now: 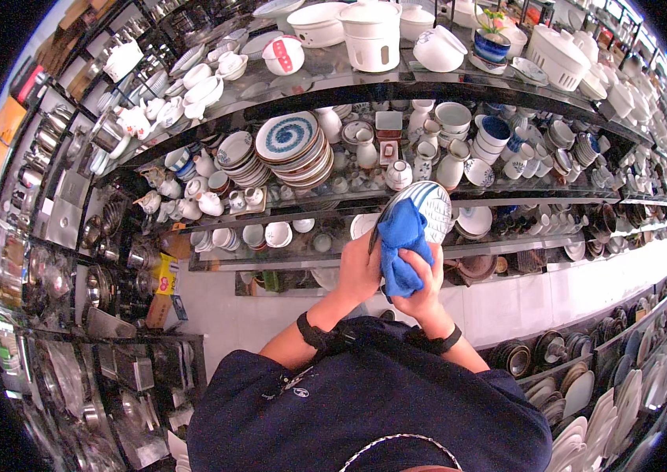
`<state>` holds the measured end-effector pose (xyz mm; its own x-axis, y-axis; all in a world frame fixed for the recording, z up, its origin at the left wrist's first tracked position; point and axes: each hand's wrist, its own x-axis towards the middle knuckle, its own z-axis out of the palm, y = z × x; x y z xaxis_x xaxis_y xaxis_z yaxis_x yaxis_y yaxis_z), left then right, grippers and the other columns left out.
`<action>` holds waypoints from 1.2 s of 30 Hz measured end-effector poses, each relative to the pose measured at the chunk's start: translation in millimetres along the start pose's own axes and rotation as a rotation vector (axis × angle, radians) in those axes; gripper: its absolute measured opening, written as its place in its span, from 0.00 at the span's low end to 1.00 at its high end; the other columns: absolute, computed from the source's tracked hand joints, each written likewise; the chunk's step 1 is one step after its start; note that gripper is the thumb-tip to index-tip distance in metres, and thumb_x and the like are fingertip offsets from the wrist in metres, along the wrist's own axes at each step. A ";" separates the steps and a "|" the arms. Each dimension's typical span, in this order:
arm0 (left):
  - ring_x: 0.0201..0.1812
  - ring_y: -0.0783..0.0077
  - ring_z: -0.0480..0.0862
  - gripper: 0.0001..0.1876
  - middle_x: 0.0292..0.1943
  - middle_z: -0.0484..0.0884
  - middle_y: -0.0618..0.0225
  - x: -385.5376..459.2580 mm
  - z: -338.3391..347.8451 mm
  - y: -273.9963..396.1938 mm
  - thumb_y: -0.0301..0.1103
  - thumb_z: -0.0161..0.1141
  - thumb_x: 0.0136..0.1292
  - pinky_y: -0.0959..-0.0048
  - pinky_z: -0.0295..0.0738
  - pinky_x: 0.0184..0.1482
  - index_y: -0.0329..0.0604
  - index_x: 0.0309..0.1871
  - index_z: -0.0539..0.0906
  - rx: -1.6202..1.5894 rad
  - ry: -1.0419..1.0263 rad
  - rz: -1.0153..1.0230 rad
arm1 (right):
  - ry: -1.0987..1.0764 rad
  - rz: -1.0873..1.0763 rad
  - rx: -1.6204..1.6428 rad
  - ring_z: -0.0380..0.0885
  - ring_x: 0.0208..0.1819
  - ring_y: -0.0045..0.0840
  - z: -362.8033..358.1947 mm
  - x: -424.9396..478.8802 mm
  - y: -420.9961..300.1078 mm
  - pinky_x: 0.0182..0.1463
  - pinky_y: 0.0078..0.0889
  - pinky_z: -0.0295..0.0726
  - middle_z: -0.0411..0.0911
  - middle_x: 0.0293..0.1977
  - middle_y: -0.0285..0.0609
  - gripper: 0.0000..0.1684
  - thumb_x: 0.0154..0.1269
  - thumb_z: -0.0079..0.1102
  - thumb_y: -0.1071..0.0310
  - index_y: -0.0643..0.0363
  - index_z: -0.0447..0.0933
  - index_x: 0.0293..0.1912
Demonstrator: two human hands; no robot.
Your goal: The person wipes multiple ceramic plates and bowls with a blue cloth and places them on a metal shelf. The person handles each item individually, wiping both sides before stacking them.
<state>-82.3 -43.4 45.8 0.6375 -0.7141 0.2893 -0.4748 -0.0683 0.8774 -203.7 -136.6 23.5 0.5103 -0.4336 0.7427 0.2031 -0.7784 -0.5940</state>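
Observation:
A white ceramic plate (pixel 437 215) with blue stripes and line patterns is tilted up before my chest. Its left edge is gripped in my left hand (pixel 358 268), partly hidden behind a blue cloth (pixel 402 253). My right hand (pixel 422 286) has its fingers closed around that cloth, which lies bunched against the face of the plate. Each wrist wears a black band. Just beyond the plate, a glass shelf (pixel 363 197) bears small white vases and a round pot (pixel 399 175).
A stack of plates (pixel 289 138) with a blue spiral on top stands on the middle shelf. Above it, the top shelf holds white lidded pots (pixel 370 35). Steel ware fills racks (pixel 68 206) at left. More dishes (pixel 581 392) stand on shelves at lower right, beyond the pale floor (pixel 487 304).

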 end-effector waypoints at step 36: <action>0.24 0.74 0.72 0.22 0.21 0.77 0.54 -15.6 -24.7 -30.5 0.41 0.50 0.79 0.60 0.68 0.30 0.27 0.36 0.78 -0.133 0.200 -0.297 | -0.260 0.102 -0.364 0.73 0.49 0.49 6.8 27.3 15.1 0.53 0.49 0.72 0.72 0.46 0.48 0.37 0.36 0.73 0.72 0.48 0.78 0.53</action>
<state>-62.7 -13.0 24.0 0.8474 -0.5259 0.0728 -0.1773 -0.1512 0.9725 -181.0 -157.1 32.6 0.7149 -0.4240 0.5561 -0.1424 -0.8669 -0.4778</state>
